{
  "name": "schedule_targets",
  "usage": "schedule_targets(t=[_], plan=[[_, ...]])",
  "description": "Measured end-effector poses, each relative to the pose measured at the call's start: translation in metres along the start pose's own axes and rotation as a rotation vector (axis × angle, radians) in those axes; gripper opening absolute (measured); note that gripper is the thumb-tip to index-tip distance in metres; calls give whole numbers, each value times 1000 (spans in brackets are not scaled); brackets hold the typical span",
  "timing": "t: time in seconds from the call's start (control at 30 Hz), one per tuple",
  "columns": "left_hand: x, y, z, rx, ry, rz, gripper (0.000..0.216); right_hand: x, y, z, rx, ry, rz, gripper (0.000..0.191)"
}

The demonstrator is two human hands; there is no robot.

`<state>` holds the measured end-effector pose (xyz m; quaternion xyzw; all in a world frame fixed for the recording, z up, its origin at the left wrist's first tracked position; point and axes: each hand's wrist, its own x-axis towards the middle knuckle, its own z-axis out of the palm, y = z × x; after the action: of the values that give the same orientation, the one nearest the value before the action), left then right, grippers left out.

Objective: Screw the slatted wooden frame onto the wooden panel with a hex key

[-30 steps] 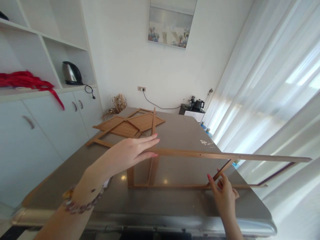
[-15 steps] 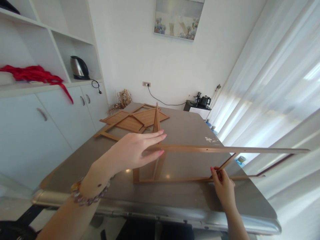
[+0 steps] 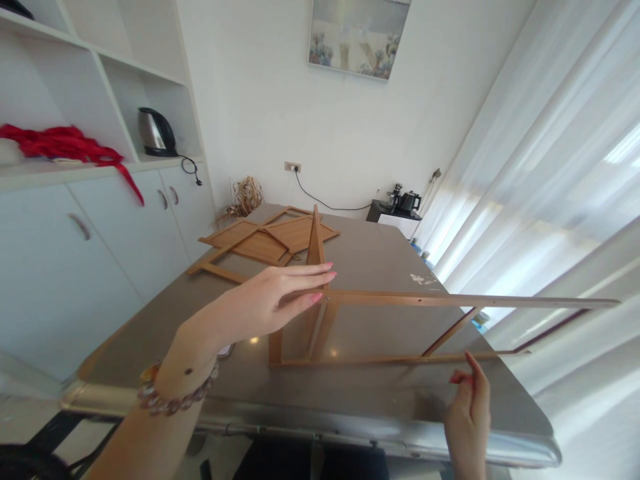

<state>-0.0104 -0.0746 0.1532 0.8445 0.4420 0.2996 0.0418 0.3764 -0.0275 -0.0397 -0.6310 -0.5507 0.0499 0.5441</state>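
A light-brown wooden frame (image 3: pixel 380 297) with crossbars stands on its long edge on the grey table, its far right end reaching past the table's side. My left hand (image 3: pixel 270 293) grips its upper left corner, fingers laid over the top and the thumb in front. A tapering wooden panel (image 3: pixel 315 243) rises from that corner, pointing away from me. My right hand (image 3: pixel 469 407) is off the frame, just in front of its lower rail near a slanting crossbar (image 3: pixel 451 331). Its index finger points up and the other fingers are loosely curled; nothing shows in it.
More wooden panels and frames (image 3: pixel 250 241) lie overlapped on the grey table (image 3: pixel 380 257) at the back left, with small metal bits beside them. White cabinets (image 3: pixel 113 233) stand on the left. A curtain (image 3: pixel 550 167) hangs along the right. A low stand (image 3: pixel 393 219) carries a dark kettle.
My right hand has let go of the crossbar and drawn back toward me and to the right. My left hand stays at the corner, its fingers barely shifted.
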Motion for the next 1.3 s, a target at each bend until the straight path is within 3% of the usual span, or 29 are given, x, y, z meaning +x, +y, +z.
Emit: schedule_targets(t=[0.2,0.3,0.37,0.43,0.57,0.67,0.77,0.93,1.03,1.2,1.3], plan=[[-1,3,0,27,-6,-25,41,-40,-77,-7,374,-237,-198,41],[-1,3,0,37,7,-10,41,-39,-122,-4,253,-271,-427,7],[-1,2,0,45,9,-1,41,-34,-151,-3,149,-191,-700,7],[-1,1,1,45,10,1,41,-30,-177,0,47,-97,-861,16],[-1,-1,4,23,13,-10,42,-30,-215,8,11,-134,-889,42],[-1,-1,5,9,5,-32,43,-33,-226,10,66,-234,-879,58],[-2,1,4,6,-6,-43,43,-30,-227,6,76,-271,-957,59],[-2,4,1,73,-21,-35,43,-20,-229,5,-42,-49,-1154,38],[-2,3,1,92,1,-14,45,-20,-234,19,-41,44,-1102,17],[-4,3,3,73,41,-3,44,-27,-240,47,64,252,-1052,25],[-3,2,4,62,53,5,42,-33,-241,55,7,247,-995,26]])
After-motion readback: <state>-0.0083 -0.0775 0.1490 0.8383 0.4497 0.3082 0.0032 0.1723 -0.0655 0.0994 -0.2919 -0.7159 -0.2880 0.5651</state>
